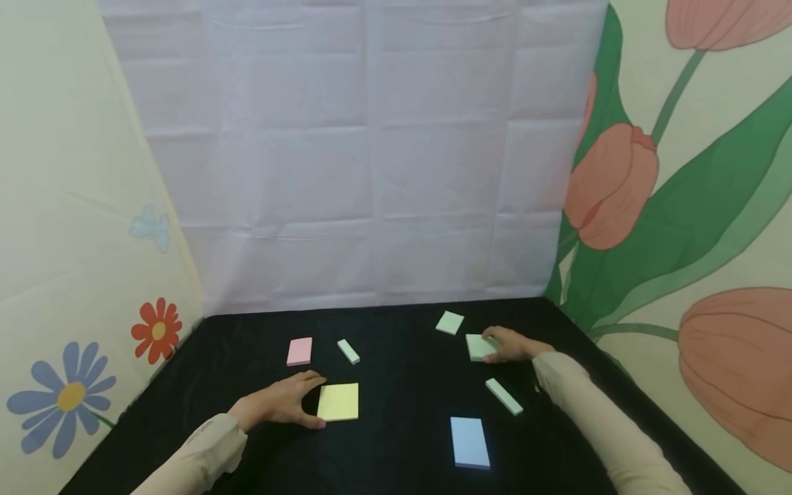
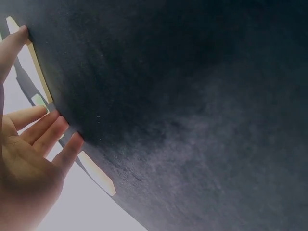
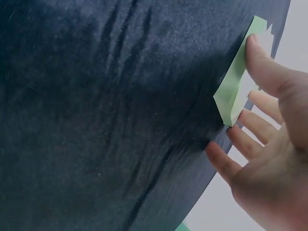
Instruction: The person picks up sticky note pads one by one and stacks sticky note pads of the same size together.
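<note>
At the left of the table, my left hand (image 1: 281, 401) lies around the left edge of a yellow sticky note pad (image 1: 339, 402). Its thumb touches the near corner and its fingers spread past the far corner. Further right, my right hand (image 1: 512, 344) holds a pale green sticky note pad (image 1: 478, 348) between thumb and fingers. The right wrist view shows the thumb on the side of this green pad (image 3: 233, 79), with the other fingers fanned beyond it. In the left wrist view the yellow pad (image 2: 38, 72) appears edge-on beside the thumb.
On the black-covered table (image 1: 396, 447) lie a pink pad (image 1: 300, 351), a short pale green strip (image 1: 348, 351), another green pad (image 1: 449, 322), a longer green strip (image 1: 504, 397) and a blue pad (image 1: 470, 442). A white cloth (image 1: 371, 172) hangs behind; patterned cloths flank the table.
</note>
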{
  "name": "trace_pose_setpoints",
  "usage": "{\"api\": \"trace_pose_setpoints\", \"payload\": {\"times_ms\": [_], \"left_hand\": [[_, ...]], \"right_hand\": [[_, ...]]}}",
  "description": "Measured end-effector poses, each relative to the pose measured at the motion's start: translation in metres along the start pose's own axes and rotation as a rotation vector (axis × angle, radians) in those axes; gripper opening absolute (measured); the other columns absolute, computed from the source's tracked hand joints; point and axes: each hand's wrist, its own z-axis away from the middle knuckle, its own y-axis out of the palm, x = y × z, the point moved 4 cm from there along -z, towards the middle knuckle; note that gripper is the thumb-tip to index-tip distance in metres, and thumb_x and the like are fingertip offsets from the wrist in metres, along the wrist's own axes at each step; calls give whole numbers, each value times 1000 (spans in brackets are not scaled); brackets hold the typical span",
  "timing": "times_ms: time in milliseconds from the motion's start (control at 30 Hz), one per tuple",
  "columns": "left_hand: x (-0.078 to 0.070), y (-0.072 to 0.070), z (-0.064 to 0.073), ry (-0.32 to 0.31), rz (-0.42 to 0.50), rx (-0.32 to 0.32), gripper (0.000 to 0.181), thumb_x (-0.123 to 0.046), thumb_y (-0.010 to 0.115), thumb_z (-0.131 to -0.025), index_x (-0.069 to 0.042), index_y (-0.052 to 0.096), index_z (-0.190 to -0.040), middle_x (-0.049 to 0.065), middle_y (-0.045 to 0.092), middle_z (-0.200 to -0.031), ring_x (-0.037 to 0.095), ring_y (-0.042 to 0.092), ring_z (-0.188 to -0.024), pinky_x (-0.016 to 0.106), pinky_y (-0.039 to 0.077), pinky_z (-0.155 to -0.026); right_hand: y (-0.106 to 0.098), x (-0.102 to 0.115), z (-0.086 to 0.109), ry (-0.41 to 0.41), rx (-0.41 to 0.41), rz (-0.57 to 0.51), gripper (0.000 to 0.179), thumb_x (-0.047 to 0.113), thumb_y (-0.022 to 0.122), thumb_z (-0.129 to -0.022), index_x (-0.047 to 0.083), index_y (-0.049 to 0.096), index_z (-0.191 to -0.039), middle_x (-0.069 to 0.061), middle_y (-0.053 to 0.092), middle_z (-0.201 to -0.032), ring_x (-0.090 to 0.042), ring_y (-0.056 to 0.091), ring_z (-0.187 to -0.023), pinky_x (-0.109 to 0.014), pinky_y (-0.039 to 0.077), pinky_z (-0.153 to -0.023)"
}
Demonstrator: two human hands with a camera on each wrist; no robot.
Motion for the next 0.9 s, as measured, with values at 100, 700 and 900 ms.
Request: {"api": "trace_pose_setpoints", "payload": {"times_ms": [100,700,900], "left_hand": [[1,0,1,4,-2,-4,87,-54,76,-80,3,49,-140,17,46,-140,35,49,-123,55,41,-100],[4,-2,1,-14,19,3,85,-55,75,-80,1,51,-139,14,48,-139,33,50,-121,55,40,-101],[5,0,0,-10,14,3,81,-55,75,-81,0,55,-136,13,49,-138,33,51,-119,55,41,-101]], "right_hand": [[0,2,-2,-8,-12,26,50,11,81,-82,-9,54,-120,-25,55,-113,-33,51,-98,-49,42,-87],[0,4,-3,-18,-53,95,56,15,86,-77,-11,57,-118,-19,57,-108,-29,53,-92,-45,44,-84],[0,0,-2,-23,-60,137,58,23,88,-75,-11,58,-112,-17,58,-102,-26,52,-87,-42,45,-78]]}}
